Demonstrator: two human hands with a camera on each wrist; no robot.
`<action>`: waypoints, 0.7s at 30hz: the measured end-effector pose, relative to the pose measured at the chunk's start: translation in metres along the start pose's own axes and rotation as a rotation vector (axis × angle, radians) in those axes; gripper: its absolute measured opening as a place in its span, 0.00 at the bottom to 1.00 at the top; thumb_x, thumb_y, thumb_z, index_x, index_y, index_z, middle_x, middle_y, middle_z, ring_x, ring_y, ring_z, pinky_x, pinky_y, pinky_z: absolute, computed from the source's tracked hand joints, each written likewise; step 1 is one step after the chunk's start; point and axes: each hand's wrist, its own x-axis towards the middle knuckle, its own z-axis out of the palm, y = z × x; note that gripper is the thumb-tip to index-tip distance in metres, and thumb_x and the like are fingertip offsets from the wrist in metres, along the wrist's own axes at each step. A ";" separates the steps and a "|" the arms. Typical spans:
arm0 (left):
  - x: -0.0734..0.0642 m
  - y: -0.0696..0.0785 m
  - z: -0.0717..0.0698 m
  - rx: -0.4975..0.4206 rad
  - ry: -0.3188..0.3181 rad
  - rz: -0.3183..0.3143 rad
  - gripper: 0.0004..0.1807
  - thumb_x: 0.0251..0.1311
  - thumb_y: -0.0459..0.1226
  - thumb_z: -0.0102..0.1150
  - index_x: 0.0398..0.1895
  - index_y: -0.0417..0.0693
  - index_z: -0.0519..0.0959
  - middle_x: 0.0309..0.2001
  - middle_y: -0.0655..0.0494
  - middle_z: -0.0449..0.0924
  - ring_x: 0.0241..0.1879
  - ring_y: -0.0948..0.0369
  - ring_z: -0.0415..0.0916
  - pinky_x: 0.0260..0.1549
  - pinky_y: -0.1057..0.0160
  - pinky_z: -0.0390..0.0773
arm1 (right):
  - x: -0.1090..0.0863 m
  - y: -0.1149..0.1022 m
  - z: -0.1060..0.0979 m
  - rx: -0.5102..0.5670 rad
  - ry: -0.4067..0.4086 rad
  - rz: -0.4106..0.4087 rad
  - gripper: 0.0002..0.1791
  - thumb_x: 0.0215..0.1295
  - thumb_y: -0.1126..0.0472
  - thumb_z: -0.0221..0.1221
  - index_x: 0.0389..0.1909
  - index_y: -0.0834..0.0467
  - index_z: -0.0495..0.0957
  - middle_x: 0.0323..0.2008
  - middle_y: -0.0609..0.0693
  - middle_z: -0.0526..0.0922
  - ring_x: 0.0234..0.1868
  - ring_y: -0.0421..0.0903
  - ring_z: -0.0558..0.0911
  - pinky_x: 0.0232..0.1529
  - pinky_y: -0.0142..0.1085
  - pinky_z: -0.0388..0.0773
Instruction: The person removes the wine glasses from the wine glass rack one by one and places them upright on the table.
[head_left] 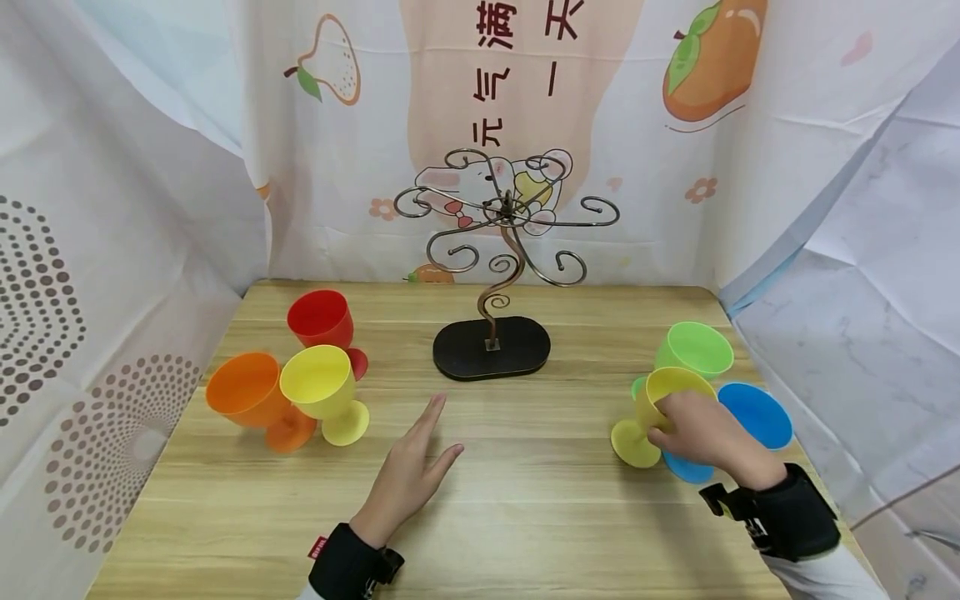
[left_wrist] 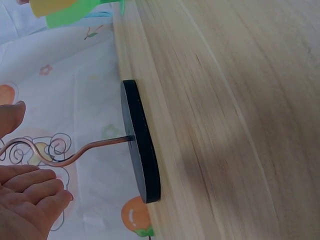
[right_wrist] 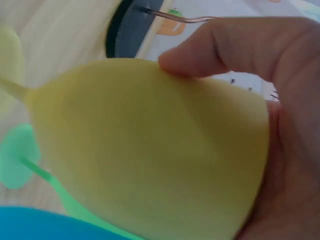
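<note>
My right hand [head_left: 701, 432] grips a yellow plastic goblet [head_left: 670, 383] by its bowl, the thumb [right_wrist: 187, 52] pressed on the bowl's side in the right wrist view. The goblet leans slightly, and its round foot points down toward the table on the left. Close around it are a green goblet [head_left: 693, 350] behind and a blue goblet [head_left: 757, 414] to the right, partly covered by the hand. My left hand [head_left: 405, 479] holds nothing; its fingers are extended over the middle of the table, in front of the metal tree stand's black base [head_left: 492, 358].
The stand's curled wire branches [head_left: 507, 212] spread wide above its base. At the left of the wooden table [head_left: 525, 517] are a red goblet [head_left: 321, 318], an orange goblet [head_left: 243, 390] and another yellow goblet [head_left: 318, 383]. A printed curtain [head_left: 360, 158] hangs behind.
</note>
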 end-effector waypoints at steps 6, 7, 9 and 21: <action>-0.001 0.001 0.000 -0.007 0.001 -0.018 0.38 0.58 0.47 0.56 0.70 0.51 0.52 0.68 0.52 0.55 0.64 0.62 0.54 0.59 0.54 0.65 | 0.003 0.006 0.007 0.020 0.010 -0.021 0.17 0.49 0.64 0.59 0.14 0.53 0.58 0.16 0.43 0.46 0.18 0.40 0.49 0.23 0.34 0.46; -0.001 0.001 0.000 -0.007 -0.003 -0.023 0.38 0.58 0.47 0.56 0.70 0.51 0.52 0.68 0.52 0.55 0.64 0.62 0.54 0.59 0.54 0.65 | 0.003 0.007 0.006 0.020 0.009 -0.028 0.17 0.50 0.64 0.60 0.15 0.53 0.59 0.16 0.43 0.47 0.18 0.40 0.50 0.23 0.34 0.47; -0.001 0.000 -0.001 0.003 -0.011 -0.030 0.38 0.59 0.48 0.55 0.70 0.51 0.52 0.68 0.52 0.55 0.64 0.62 0.54 0.59 0.54 0.65 | 0.003 0.007 0.004 0.031 -0.005 -0.014 0.18 0.52 0.59 0.61 0.15 0.53 0.61 0.15 0.43 0.48 0.17 0.40 0.52 0.22 0.33 0.48; 0.063 0.007 -0.034 0.220 0.065 0.071 0.37 0.62 0.50 0.50 0.69 0.43 0.52 0.68 0.45 0.55 0.67 0.55 0.50 0.61 0.49 0.61 | 0.017 -0.062 -0.027 0.115 0.676 0.024 0.23 0.58 0.51 0.59 0.50 0.62 0.74 0.45 0.62 0.80 0.39 0.55 0.78 0.38 0.51 0.76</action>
